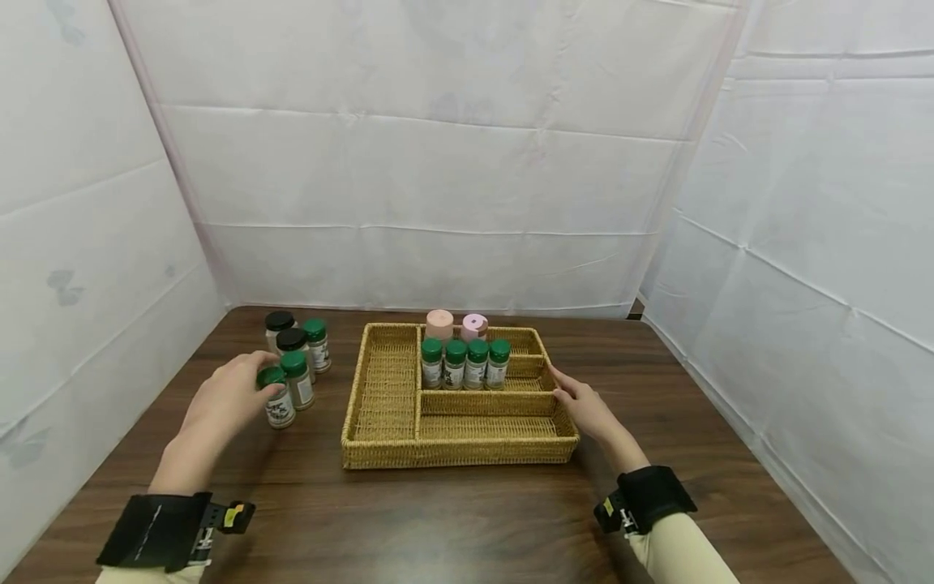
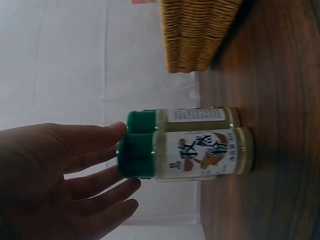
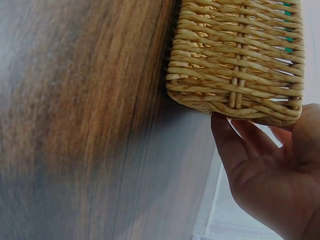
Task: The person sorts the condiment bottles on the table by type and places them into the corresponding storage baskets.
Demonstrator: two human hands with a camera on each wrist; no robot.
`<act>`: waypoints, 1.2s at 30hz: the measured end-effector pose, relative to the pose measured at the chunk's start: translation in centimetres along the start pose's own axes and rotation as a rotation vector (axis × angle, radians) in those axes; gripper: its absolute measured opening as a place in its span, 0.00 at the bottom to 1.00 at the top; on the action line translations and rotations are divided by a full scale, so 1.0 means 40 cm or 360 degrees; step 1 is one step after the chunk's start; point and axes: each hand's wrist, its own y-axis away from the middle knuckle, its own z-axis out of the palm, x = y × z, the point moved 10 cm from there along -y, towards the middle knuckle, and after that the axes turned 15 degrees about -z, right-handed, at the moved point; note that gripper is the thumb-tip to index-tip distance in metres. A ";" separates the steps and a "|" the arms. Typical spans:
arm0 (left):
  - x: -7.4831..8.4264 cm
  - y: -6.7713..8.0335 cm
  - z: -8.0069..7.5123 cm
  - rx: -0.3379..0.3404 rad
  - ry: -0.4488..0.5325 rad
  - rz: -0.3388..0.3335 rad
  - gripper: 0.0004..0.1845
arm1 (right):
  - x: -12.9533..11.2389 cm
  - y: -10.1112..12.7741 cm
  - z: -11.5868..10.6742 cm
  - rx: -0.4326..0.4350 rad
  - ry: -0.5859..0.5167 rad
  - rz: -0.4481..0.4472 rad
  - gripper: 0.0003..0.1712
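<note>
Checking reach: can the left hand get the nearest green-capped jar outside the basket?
Probably yes. The left hand is already at the jar, its fingers at the green cap, with nothing in between.

The left hand (image 1: 232, 394) reaches forward to the left of the divided woven wicker basket (image 1: 379, 405), fingers spread and only lightly bent, their tips at the green cap of a small spice jar (image 1: 277, 397). The right hand (image 1: 586, 407) lies with straight fingers against the basket's right rim. Both wrists wear black bands.

Head view looks down at the wicker basket (image 1: 379, 389) from the near side; both wrist views sit close, sharing its wall (image 3: 240, 65)
</note>
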 end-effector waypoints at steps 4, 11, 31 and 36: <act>-0.006 -0.002 0.013 0.0012 0.0006 -0.0018 0.25 | 0.004 -0.001 0.000 0.0000 -0.0007 0.0009 0.31; -0.002 0.005 0.006 -0.0010 -0.0028 -0.0035 0.24 | -0.001 0.000 -0.004 -0.0004 0.0012 -0.0011 0.31; 0.174 0.115 -0.129 0.0165 0.0008 0.0224 0.21 | -0.005 0.002 -0.006 -0.0028 0.0034 -0.0016 0.31; 0.236 0.140 -0.138 0.0146 0.0021 0.0300 0.20 | -0.006 0.003 -0.007 -0.0022 0.0066 -0.0014 0.31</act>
